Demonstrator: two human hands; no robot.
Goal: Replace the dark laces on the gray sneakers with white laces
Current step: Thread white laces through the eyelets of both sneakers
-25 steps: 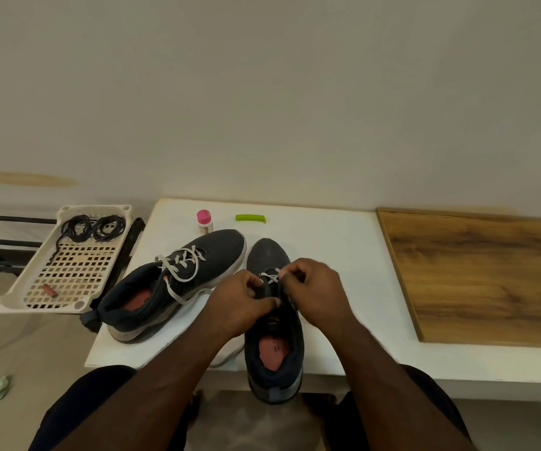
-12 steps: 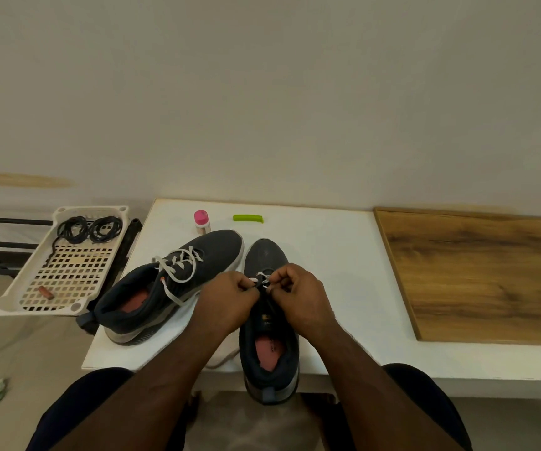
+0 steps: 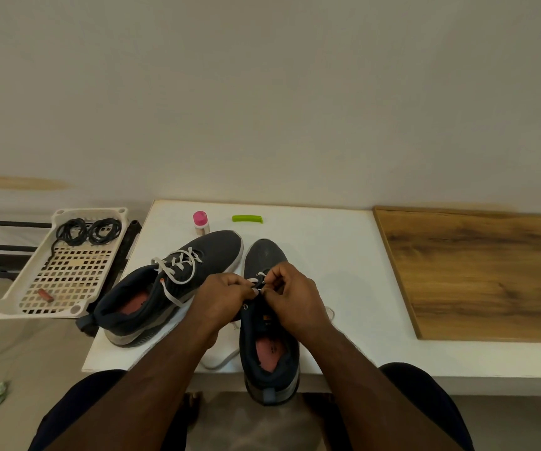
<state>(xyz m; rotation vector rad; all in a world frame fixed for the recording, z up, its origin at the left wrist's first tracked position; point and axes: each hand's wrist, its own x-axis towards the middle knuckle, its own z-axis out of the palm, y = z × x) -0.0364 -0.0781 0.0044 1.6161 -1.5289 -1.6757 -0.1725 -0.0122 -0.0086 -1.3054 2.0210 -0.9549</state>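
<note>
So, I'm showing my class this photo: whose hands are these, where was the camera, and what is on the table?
No machine here: a person wears a camera on the head, looking down at their own bare hands. The left hand and right hand pinch a white lace at the eyelets of the right-hand gray sneaker. The other sneaker, beside it on the white table, already has white laces. Also there: a pink-capped bottle, a green clip and a wooden board. The dark laces lie coiled in a white tray to the left.
</note>
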